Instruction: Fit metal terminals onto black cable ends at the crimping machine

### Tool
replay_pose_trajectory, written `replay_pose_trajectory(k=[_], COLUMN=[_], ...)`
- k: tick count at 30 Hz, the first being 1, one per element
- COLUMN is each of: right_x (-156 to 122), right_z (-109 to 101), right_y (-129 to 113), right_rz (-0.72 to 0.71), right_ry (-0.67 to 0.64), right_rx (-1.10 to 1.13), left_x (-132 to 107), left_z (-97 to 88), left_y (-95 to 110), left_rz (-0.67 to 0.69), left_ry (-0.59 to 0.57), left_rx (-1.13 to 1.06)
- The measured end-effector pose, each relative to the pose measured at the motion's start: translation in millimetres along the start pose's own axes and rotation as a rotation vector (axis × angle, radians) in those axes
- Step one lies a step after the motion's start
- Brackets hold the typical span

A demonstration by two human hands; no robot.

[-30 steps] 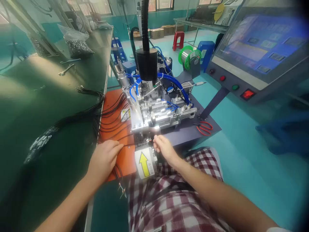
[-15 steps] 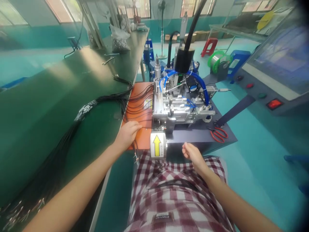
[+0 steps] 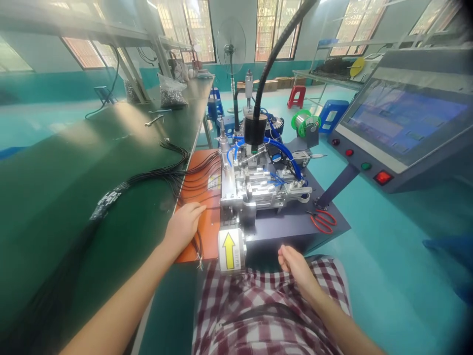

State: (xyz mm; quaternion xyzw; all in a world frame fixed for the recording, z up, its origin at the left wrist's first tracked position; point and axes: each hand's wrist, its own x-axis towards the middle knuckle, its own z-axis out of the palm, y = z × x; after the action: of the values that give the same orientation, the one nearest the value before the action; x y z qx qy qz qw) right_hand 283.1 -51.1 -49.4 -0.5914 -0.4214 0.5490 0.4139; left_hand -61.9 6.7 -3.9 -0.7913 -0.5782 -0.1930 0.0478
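Cables (image 3: 155, 174): too many to count, crossing right edge of green tabletop (image 3: 74, 162) onto one orange plate (image 3: 210, 241).
Left hand (image 3: 183, 227): fingertips together at one cable; cannot tell if gripping.
Right hand (image 3: 293, 264): loosely closed.
Nippers (image 3: 318, 215): one pair, near machine base's front-right corner.

The wall (image 3: 251, 44) at twelve o'clock is painted white and blue-green. Light is let in by windows (image 3: 279, 29). A red stool (image 3: 296, 97) is seen at one o'clock, shiny floor (image 3: 369, 276) at four.
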Motion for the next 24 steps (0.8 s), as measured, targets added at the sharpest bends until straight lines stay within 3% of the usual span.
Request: replay_pose_trajectory(k=[6, 8, 12, 15, 18, 21, 24], right_x=[-14, -28, -47, -42, -30, -20, -12], right_z=[6, 23, 81, 120, 136, 134, 128], right_y=[-16, -31, -62, -71, -69, -69, -72], right_rz=[-0.057, -0.268, -0.926, -1.158, -1.204, -1.232, -1.278], right_ry=[0.021, -0.045, -0.229, -0.224, -0.315, -0.424, -0.384], right_rx=[-0.075, -0.274, -0.644, -0.912, -1.061, -1.070, -0.954], left_x=[-3, -4, -5, -4, -3, -6, -17], left_z=[1.9, 3.5, 5.3, 5.8, 4.8, -3.2, -21.0], left_y=[1, 1, 0, 1, 4, 6, 3], left_rz=[-0.017, -0.021, -0.026, -0.025, -0.030, -0.051, -0.015], left_ry=[0.000, 0.006, 0.028, 0.041, 0.056, 0.090, 0.097], left_rx=[0.010, 0.009, 0.001, -0.014, -0.036, -0.063, -0.093])
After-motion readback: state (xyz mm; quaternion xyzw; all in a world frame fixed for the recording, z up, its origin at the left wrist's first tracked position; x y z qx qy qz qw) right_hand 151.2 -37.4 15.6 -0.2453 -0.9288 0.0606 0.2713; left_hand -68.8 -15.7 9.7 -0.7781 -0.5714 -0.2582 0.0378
